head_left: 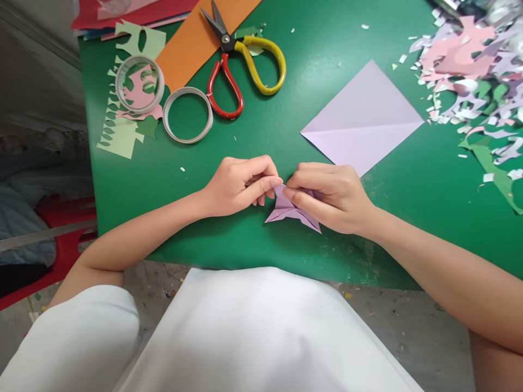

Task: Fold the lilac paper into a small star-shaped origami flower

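A small folded lilac paper (293,212) with pointed corners is held just over the green table, near its front edge. My left hand (241,186) pinches its upper left tip between thumb and forefinger. From the other side my right hand (329,196) grips the same paper, thumb in front, and hides its right part. Both sets of fingertips nearly meet at the top of the fold. Just beyond my right hand lies a lilac paper square (363,122), creased across the middle, its lower corner partly behind the hand.
Scissors (225,41) with red and yellow handles lie open across an orange paper strip (186,54). Two tape rings (188,139) (160,76) rest beside green cut-outs (122,139). Paper scraps (461,54) heap at the far right. A red chair (67,218) stands left of the green table (171,234).
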